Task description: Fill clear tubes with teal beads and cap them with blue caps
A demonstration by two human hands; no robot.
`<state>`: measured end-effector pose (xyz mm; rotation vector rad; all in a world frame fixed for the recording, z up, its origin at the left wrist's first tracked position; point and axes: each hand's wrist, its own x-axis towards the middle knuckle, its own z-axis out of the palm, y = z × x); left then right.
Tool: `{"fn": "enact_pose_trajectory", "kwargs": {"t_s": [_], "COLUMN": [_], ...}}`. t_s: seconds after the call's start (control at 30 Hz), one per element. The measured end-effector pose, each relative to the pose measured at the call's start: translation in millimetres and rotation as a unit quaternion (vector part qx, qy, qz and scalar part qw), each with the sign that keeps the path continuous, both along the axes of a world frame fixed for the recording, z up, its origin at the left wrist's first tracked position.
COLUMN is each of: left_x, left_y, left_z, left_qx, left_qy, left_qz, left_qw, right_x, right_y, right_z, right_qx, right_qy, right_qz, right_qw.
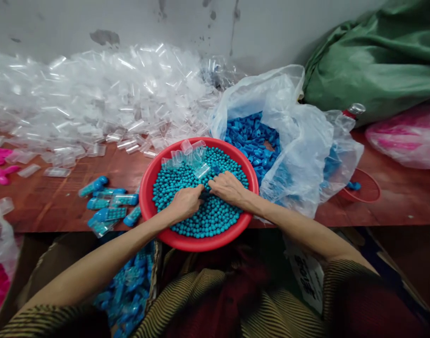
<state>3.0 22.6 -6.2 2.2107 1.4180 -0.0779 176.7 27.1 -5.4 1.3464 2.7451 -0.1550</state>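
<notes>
Both hands are over a red basin [146, 188] filled with small round teal beads [204, 225]. My left hand [186, 203] is closed, its fingers curled low among the beads; what they hold is hidden. Close beside it, my right hand [229, 187] is closed too, with the fingertips bent down toward the left hand and their contents out of sight. Several clear plastic tubes [187, 147] lie on the beads at the basin's far side. One clear tube [201, 170] rests just beyond the right fingertips, near a small dark blue piece.
Clear tubes [123, 89] are heaped along the wall. At right, a plastic bag [295, 136] holds blue caps [252, 141]. Bead-filled tubes with blue caps [112, 199] lie left of the basin; more fill a box [130, 286] below. A red basket [363, 188] and green sack [373, 70] stand right.
</notes>
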Motion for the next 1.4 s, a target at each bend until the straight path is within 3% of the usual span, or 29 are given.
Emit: {"fn": "enact_pose_trajectory", "kwargs": {"t_s": [0.1,0.17,0.3,0.4,0.47,0.6,0.73,0.83,0.9,0.97,1.17,1.23,1.33,1.4], "left_x": [8,10,24,48,63,70,49,30,20,12,-2,-5,-9,-11], "left_y": [10,15,17,22,28,35,32,28,26,24,18,16,14,13], "left_z": [-2.6,-4.4,-9.5,-16.5,-21.5,-26.5,-22.5,-17.2,-13.8,-10.5,0.7,3.7,5.5,5.2], "left_qx": [-0.036,-0.070,-0.106,-0.132,-0.175,-0.275,-0.336,-0.389,-0.421,-0.433,-0.404,-0.390,-0.375,-0.381], "left_qy": [-0.016,-0.039,-0.065,-0.091,-0.127,-0.241,-0.345,-0.450,-0.513,-0.533,-0.533,-0.532,-0.529,-0.515], "left_qz": [0.004,0.007,0.048,0.092,0.122,0.163,0.174,0.195,0.219,0.242,0.269,0.271,0.279,0.274], "left_qw": [0.999,0.997,0.991,0.983,0.969,0.916,0.859,0.780,0.715,0.685,0.693,0.702,0.709,0.717], "right_x": [10,17,23,21,20,25,32,32,28,25,23,25,25,22], "right_y": [24,35,47,46,42,28,20,17,16,13,3,-1,-10,-19], "right_z": [1.6,4.5,12.3,17.0,17.6,13.9,13.0,13.7,13.8,13.3,7.0,6.0,8.5,11.0], "right_qx": [-0.029,-0.046,-0.110,-0.148,-0.167,-0.199,-0.230,-0.261,-0.277,-0.291,-0.357,-0.327,-0.230,-0.205], "right_qy": [0.098,0.234,0.515,0.616,0.639,0.652,0.673,0.675,0.659,0.629,0.494,0.438,0.332,0.243], "right_qz": [-0.072,-0.111,-0.135,-0.180,-0.209,-0.246,-0.263,-0.270,-0.266,-0.254,-0.235,-0.210,-0.119,-0.050], "right_qw": [0.992,0.965,0.839,0.753,0.721,0.689,0.652,0.635,0.647,0.675,0.758,0.811,0.907,0.947]}}
